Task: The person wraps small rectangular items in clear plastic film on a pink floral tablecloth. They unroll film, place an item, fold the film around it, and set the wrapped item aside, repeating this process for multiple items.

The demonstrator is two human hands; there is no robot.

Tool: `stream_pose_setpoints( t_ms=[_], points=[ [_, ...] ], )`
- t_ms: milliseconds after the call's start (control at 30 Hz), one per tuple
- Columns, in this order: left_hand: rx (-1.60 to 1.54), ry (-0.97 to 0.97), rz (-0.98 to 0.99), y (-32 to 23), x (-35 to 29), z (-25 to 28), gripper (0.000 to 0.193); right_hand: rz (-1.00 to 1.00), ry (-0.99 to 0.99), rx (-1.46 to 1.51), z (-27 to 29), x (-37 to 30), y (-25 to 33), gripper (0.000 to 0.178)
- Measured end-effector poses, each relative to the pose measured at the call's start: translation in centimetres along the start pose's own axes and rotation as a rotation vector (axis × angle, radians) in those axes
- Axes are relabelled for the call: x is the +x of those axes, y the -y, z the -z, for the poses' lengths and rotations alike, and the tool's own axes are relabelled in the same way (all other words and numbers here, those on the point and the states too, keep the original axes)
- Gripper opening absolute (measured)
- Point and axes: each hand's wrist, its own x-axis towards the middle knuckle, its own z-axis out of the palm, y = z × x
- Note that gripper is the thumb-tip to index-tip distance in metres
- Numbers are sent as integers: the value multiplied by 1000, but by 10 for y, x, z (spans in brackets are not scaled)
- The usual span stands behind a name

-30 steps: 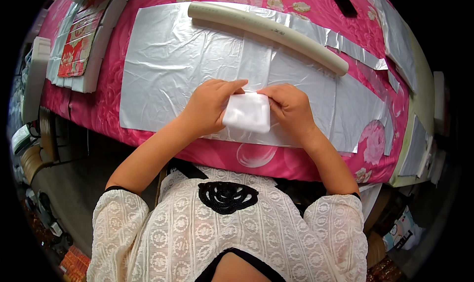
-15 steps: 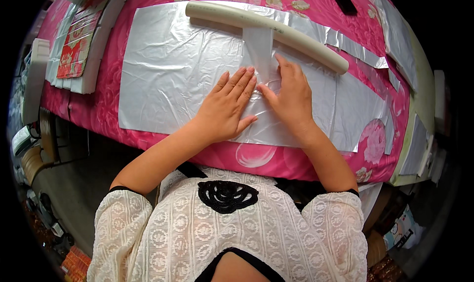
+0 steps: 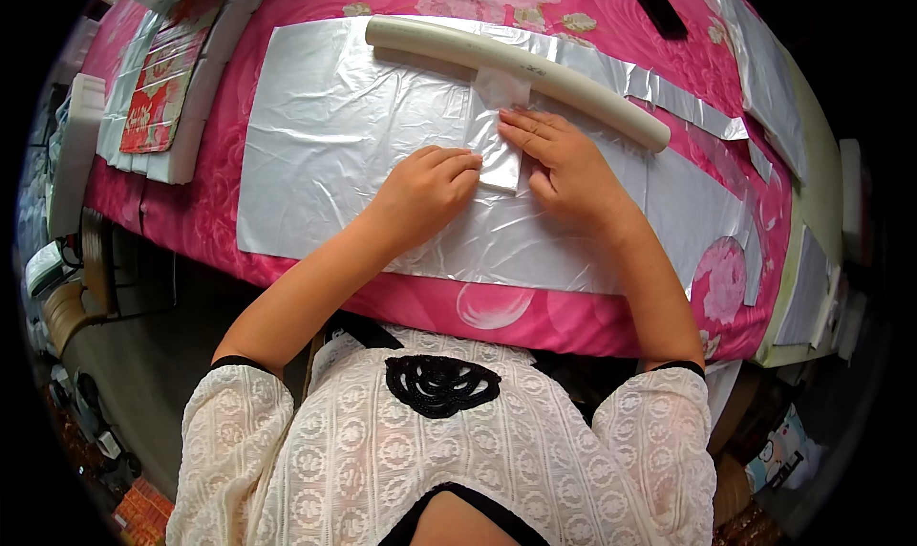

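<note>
A narrow folded strip of silver plastic film (image 3: 499, 171) lies at the middle of a large silver sheet (image 3: 315, 145). Its far end is paler and reaches up to a long cream tube (image 3: 583, 92). On the strip's left side, my left hand (image 3: 430, 191) is closed, with curled fingertips at the strip's edge. My right hand (image 3: 570, 167) rests from the right with its fingers stretched across the upper part of the strip, thumb tucked beside it. The undersides of my fingers are hidden.
The silver sheet lies on a pink flowered tablecloth (image 3: 506, 331). White blocks (image 3: 180, 164) and a red patterned packet (image 3: 158, 111) stand at the far left. A black bar (image 3: 654, 6) lies at the back right, near cut silver strips (image 3: 693, 111). More silver sheeting (image 3: 759, 78) lies along the right edge.
The upright strip now shows a shiny folded section between my hands. My left hand has gone from flat to curled. My right fingers have come down across the strip.
</note>
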Motion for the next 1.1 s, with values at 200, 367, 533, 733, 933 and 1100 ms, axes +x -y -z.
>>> stream_pose_setpoints(
  t_ms=[200, 367, 533, 733, 933, 1100],
  points=[
    [-244, 48, -67, -18, -13, 21, 23, 297, -153, -109, -18, -14, 8, 20],
    [-167, 218, -71, -25, -42, 32, 60, 315, -195, -160, -33, -37, 42, 20],
    [-225, 201, 66, -24, -46, 28, 55, 220, -194, -62, -34, -39, 41, 22],
    [-607, 13, 670, -29, -25, 20, 50, -391, -94, 363, -21, -24, 49, 16],
    [-620, 120, 953, -11, 7, 28, 63, -723, 70, 480, -16, 1, 36, 22],
    [-491, -41, 797, -12, 12, 26, 64, -802, 114, 499, -15, 3, 32, 22]
  ],
)
